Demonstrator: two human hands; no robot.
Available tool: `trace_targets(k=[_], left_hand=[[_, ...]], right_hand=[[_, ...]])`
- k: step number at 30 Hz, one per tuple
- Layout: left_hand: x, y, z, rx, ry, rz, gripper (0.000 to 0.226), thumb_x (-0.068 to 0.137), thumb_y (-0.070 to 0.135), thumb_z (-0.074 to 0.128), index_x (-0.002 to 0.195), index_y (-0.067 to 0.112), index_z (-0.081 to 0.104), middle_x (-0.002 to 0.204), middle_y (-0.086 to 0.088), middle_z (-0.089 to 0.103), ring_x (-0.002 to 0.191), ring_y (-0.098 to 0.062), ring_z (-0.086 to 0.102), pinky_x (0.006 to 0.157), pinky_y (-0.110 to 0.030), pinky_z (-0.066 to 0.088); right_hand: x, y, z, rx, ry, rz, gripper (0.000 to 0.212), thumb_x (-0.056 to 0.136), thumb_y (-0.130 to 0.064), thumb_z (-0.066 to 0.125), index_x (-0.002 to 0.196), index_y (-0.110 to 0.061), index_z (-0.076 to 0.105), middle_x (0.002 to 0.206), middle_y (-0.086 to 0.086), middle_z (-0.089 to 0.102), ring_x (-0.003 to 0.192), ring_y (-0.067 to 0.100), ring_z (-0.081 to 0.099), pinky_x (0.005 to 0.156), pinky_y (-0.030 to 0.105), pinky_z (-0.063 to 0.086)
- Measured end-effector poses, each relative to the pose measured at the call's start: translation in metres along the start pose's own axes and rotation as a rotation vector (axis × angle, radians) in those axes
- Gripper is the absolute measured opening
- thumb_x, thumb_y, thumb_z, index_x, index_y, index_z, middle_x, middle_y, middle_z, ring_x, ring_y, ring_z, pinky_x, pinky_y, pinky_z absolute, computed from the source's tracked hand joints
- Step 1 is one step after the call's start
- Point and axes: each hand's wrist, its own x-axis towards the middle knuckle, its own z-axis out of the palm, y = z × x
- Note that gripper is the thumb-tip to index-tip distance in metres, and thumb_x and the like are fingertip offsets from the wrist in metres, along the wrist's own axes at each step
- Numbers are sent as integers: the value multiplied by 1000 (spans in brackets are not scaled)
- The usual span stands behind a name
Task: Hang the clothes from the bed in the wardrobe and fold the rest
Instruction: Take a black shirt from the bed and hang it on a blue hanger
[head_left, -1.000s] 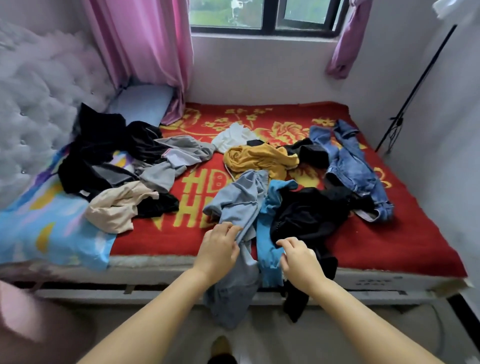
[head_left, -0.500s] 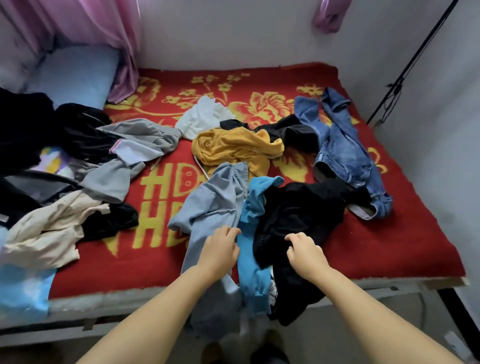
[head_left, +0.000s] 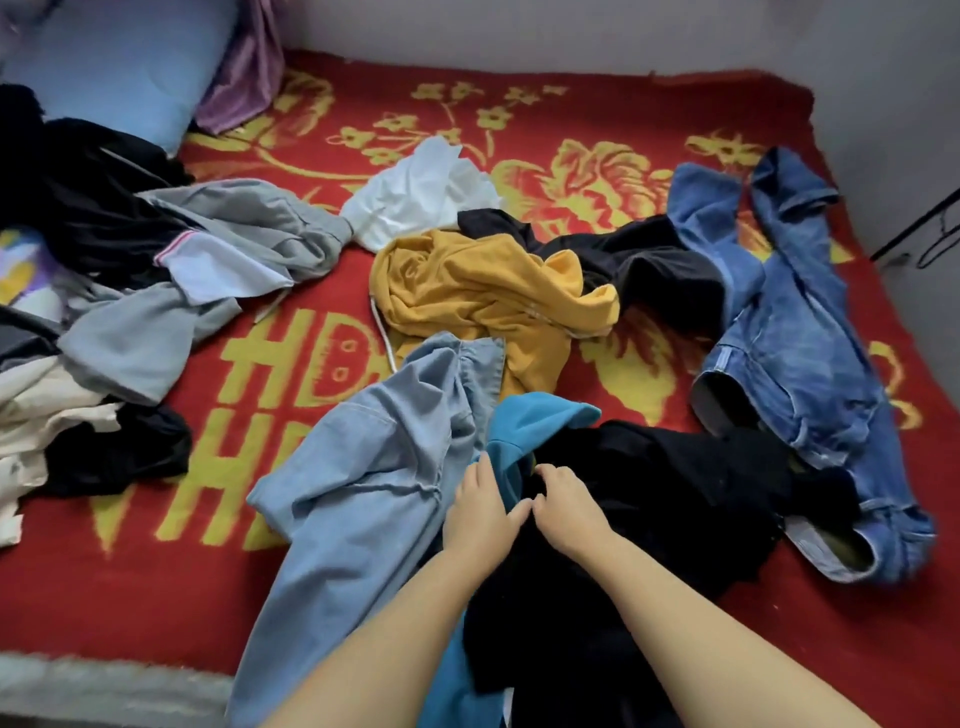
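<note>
Loose clothes lie on the red and yellow bed cover (head_left: 649, 649). My two hands meet near the front middle. My left hand (head_left: 480, 514) rests on a teal garment (head_left: 535, 421), fingers fairly straight, beside a light blue shirt (head_left: 374, 467). My right hand (head_left: 563, 506) curls its fingers into a black garment (head_left: 675, 483). Behind them lie a mustard yellow top (head_left: 483, 291), a white garment (head_left: 415, 192), another dark piece (head_left: 649, 265) and blue jeans (head_left: 795, 338).
At the left a pile holds a grey garment (head_left: 156, 332), black clothes (head_left: 93, 182) and a beige piece (head_left: 47, 415). A blue pillow (head_left: 119, 67) and a pink curtain end (head_left: 244, 78) sit at the back left. A thin black stand (head_left: 919, 234) leans by the right wall.
The view has moved closer and lower over the bed. My left hand has left the light blue shirt and shifted right onto the teal garment. Both hands now touch at the black garment's edge.
</note>
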Motion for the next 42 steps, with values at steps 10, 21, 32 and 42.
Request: trace_targets(k=[10,21,32,42], left_hand=[[63,-18,-8,-728,251,-352,29,89,-2,37,105,9,59,100,-7,64,89,-21,58,72,-29,45],[-20,107,-179,-923,-25,147,28,92,0,41,99,11,66,94,-12,71,90,-28,68,78,-38,56],[-140,215,-350,-1161,93,454,20,95,12,44,80,11,57,68,-4,64,63,-14,63,63,-24,54],[-223,184,-444,-1144,520,339,13,87,22,54,77,16,61,63,0,66,66,-15,63,58,-24,52]], right_hand=[[17,37,81,-286,-128,-3,78,94,-54,40,153,-24,-2,160,-5,-6,147,20,-11,112,62,8],[-20,42,26,-234,-241,11,65,98,-26,37,152,-35,3,160,-11,-2,147,19,5,111,58,19],[-63,-50,-86,502,264,-163,83,80,-19,61,150,-11,18,138,15,45,128,30,45,100,33,40],[-110,-183,-229,765,437,-514,16,94,-15,51,83,-22,61,90,8,66,87,22,60,73,36,46]])
